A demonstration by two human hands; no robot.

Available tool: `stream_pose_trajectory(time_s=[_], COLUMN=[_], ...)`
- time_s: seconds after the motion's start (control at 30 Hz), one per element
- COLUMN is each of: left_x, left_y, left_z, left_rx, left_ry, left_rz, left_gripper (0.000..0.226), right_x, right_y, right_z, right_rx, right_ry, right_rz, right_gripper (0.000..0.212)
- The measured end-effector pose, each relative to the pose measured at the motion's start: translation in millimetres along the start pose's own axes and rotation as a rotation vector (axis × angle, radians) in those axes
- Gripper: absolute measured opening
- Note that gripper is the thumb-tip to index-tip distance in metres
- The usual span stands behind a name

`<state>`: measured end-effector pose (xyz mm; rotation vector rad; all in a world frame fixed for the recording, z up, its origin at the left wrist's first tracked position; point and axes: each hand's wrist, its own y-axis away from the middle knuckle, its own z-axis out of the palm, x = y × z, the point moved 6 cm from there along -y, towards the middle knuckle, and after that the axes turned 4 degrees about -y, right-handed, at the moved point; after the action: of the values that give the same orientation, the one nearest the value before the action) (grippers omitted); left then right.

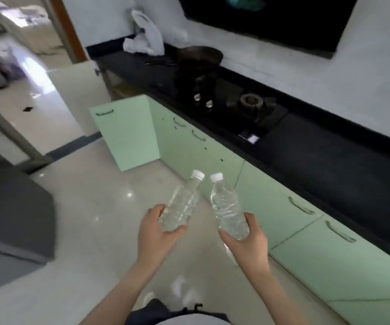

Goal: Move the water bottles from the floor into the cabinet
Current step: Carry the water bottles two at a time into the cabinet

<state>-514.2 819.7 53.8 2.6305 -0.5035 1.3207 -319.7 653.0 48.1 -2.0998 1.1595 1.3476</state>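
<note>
Above the kitchen floor (84,207), one water bottle (181,202) sits clasped in the left grip (156,233) and the other bottle (229,207) in the right grip (248,240), both held only near the base, so either may slip or strike the open cabinet door (128,130) ahead.

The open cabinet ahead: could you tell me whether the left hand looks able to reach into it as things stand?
Probably not yet. The left hand grips a bottle well short of the open green cabinet door, which stands between hand and opening; stepping forward around it seems needed.
</note>
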Motion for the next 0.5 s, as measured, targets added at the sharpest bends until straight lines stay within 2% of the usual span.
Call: stream_pose_trajectory(time_s=[0.23,0.37,0.5], left_x=[-136,-173,-203], left_y=[-39,-66,-105], left_z=[-153,-220,-258], left_rx=[0.246,0.385,0.475], left_ry=[-0.006,0.028,0.058], left_rz=[-0.253,-0.341,-0.435], left_gripper=[0.046,0.043,0.042], right_x=[-85,-148,-191], right_y=[-13,-24,-49], right_z=[211,299,366], right_rx=[-0.303,-0.450,-0.543], right_ry=[0.036,0.047,0.032], right_rz=[-0.104,-0.189,-0.210], right_gripper=[0.047,0.048,0.046])
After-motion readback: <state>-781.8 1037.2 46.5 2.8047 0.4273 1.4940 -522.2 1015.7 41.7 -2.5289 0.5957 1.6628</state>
